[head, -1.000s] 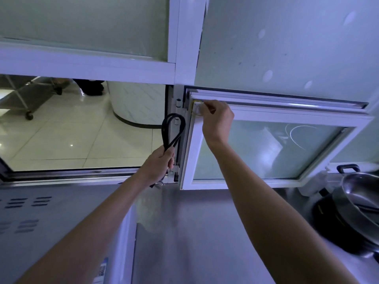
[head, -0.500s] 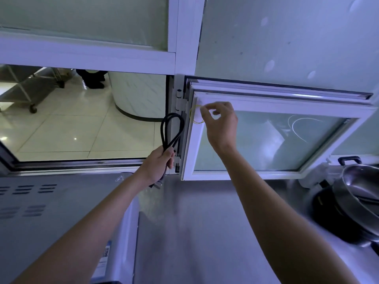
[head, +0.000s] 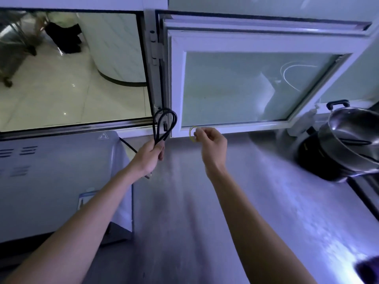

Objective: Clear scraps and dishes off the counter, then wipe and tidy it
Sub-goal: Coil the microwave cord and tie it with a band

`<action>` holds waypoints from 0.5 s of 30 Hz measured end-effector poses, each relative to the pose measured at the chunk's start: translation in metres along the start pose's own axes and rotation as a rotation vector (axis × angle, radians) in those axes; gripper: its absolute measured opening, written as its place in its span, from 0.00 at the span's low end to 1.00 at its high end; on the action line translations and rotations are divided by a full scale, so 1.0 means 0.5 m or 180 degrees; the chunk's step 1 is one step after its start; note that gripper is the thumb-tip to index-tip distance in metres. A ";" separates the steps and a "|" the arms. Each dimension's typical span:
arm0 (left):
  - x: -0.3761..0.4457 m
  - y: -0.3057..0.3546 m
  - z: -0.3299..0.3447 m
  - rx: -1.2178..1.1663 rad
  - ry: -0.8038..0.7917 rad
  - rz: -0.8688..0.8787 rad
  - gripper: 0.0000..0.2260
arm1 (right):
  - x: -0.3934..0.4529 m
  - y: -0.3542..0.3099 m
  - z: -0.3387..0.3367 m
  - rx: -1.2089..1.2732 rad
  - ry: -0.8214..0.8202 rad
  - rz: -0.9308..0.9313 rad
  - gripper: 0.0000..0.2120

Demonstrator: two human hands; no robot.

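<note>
We note the left hand (head: 150, 154) clamped around a folded black power cord (head: 164, 128), its loop standing above the fist and a strand trailing back toward the white appliance (head: 51, 181) on the left. The right hand (head: 211, 143) pinches a thin yellow rubber band (head: 192, 133) between thumb and fingertips, just beside the cord loop but not touching it. Both hands hover above the bare steel counter (head: 205, 222), in front of the open window sash (head: 235, 89).

Risks, in our judgement: the band is slight and held only at one edge, so it could slip or snap free while being stretched over the loop. The coil is secured by one fist alone; loosening that grip to thread the band could let it spring apart. The trailing strand may tug the appliance if pulled taut. A steel wok (head: 352, 136) sits on a dark burner (head: 320, 160) to the right, well apart.
</note>
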State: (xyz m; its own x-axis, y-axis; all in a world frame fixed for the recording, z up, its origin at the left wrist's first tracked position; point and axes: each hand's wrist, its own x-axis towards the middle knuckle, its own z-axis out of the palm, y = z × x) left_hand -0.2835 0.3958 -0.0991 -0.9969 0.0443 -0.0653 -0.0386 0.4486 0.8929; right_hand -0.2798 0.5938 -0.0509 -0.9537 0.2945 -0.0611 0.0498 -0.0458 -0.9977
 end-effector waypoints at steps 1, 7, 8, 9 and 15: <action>-0.004 -0.005 0.003 0.0051 -0.0005 -0.0039 0.15 | -0.007 0.011 -0.005 0.0094 -0.0001 0.0053 0.07; -0.016 -0.019 0.011 0.0229 -0.0030 -0.0235 0.17 | -0.024 0.046 -0.020 0.0321 -0.0080 0.0424 0.05; -0.017 -0.019 0.012 0.0248 -0.0040 -0.0264 0.17 | -0.026 0.047 -0.020 0.0411 -0.0098 0.0484 0.04; -0.017 -0.019 0.012 0.0259 -0.0044 -0.0279 0.17 | -0.028 0.048 -0.020 0.0496 -0.0115 0.0532 0.03; -0.019 -0.021 0.016 0.0297 -0.0042 -0.0286 0.18 | -0.039 0.061 -0.020 0.0732 -0.0517 0.0812 0.10</action>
State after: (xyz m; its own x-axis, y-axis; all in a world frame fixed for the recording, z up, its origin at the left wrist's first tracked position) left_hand -0.2733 0.3978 -0.1114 -0.9887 0.0116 -0.1496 -0.1205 0.5325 0.8378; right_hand -0.2567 0.5961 -0.0806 -0.9548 0.0917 -0.2828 0.2413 -0.3167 -0.9173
